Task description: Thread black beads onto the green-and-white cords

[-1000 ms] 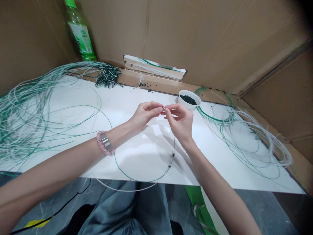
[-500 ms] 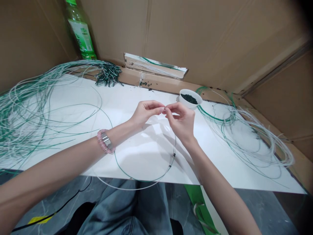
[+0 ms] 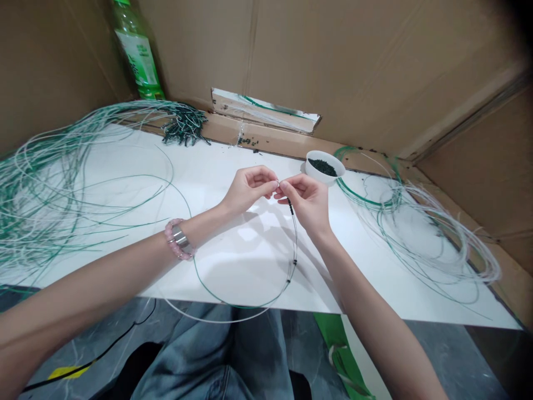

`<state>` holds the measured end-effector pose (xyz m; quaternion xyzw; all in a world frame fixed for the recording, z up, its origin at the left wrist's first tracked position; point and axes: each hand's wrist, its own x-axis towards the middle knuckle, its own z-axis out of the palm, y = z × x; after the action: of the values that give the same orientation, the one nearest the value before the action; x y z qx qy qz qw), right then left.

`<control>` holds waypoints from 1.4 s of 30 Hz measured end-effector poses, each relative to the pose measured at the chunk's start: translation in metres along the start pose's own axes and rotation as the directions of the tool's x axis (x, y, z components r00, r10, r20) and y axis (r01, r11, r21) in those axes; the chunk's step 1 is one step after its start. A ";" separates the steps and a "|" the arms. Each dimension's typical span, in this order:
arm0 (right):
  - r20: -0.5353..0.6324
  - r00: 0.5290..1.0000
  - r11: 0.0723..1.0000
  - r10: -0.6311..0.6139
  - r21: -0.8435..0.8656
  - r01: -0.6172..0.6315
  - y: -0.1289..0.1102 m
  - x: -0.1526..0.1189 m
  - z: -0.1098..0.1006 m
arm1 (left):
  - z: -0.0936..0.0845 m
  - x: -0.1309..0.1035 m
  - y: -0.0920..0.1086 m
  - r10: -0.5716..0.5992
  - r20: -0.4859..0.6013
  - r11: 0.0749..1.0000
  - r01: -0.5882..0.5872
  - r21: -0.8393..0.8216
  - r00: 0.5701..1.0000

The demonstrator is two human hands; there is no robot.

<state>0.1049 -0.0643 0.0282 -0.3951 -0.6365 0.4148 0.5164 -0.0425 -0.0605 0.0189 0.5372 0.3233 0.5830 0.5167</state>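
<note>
A person's bare hands meet above a white surface (image 3: pixel 245 264), holding thin beaded strands (image 3: pixel 290 208) near the middle of the view. On the left hand (image 3: pixel 252 189) and the right hand (image 3: pixel 308 203), thumb and forefinger are pinched together on the strands' upper end; the tiny pale bit between the fingertips is too small to make out. The strands look fine, smooth and springy, one green and one white. Just below the right hand they carry a short, tight row of black beads, then run bare and close together down to two small dark clusters, one slightly above the other. From there they part in wide curves: the green one sweeps left across the surface and under the left forearm, while the white one bows out past the front edge, above the person's lap. Just beyond the right hand stands a white bowl (image 3: pixel 320 177) of small dark beads (image 3: pixel 323 167). A large tangle of green and white strands (image 3: pixel 37 194) spreads at the left, and looser coils (image 3: pixel 453 253) lie at the right
</note>
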 end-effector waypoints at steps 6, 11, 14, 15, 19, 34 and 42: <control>-0.001 1.000 0.996 0.015 0.086 -0.015 0.002 0.000 0.004 | -0.001 0.002 0.000 0.047 0.031 0.999 -0.048 0.025 0.998; 0.000 1.000 0.994 -0.009 0.113 0.009 0.001 -0.001 0.005 | -0.002 0.002 0.001 0.015 0.061 1.000 -0.017 0.027 0.998; 0.003 1.000 0.993 -0.021 0.118 0.021 0.001 -0.002 0.005 | -0.003 0.002 0.002 -0.022 0.074 0.999 0.021 0.024 0.997; 0.002 1.000 0.993 -0.023 0.117 0.023 0.001 -0.002 0.004 | -0.003 0.003 0.002 -0.033 0.073 0.999 0.031 0.025 0.997; -0.006 0.999 0.995 -0.034 0.092 0.035 0.001 -0.002 0.005 | -0.004 0.005 0.001 -0.065 0.092 0.997 0.062 0.037 0.994; 0.034 0.999 0.998 0.001 0.055 -0.003 0.001 0.000 0.000 | -0.016 0.007 0.001 -0.056 0.210 0.990 0.027 0.141 0.976; 0.011 0.999 0.999 -0.044 0.032 0.043 0.004 -0.001 0.001 | -0.013 0.007 -0.003 -0.058 0.144 0.993 0.042 0.112 0.988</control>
<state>0.1039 -0.0638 0.0245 -0.3705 -0.6414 0.4159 0.5276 -0.0537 -0.0510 0.0150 0.5979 0.3287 0.5102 0.5236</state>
